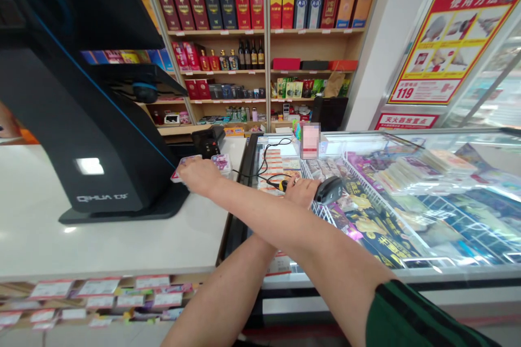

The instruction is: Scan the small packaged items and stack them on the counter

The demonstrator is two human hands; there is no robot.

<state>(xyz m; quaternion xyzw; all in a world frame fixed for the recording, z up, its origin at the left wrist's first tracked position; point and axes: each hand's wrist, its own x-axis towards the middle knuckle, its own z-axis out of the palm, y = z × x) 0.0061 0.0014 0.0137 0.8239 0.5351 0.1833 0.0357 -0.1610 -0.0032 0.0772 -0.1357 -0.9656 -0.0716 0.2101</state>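
Note:
My arms cross in front of me, the right over the left. Reaching toward the right, my left hand (pixel 300 191) is closed around the handle of a black barcode scanner (pixel 329 191), which hangs over the glass-topped freezer. My right hand (pixel 200 176), on the left, has its fingers closed on a small clear pack (pixel 189 160) beside the checkout machine's base. A second small pack (pixel 222 162) with a purple print lies on the white counter just past that hand. The scanner's black cable (pixel 264 162) loops across the freezer top.
A large black checkout machine (pixel 106 135) stands on the white counter (pixel 36 195) at left. The freezer (pixel 260 282) holds packaged goods in wire baskets, with stacked packs (pixel 423 171) farther right. A card stand (pixel 310 141) is at its back. Shelves of boxes and bottles rise behind.

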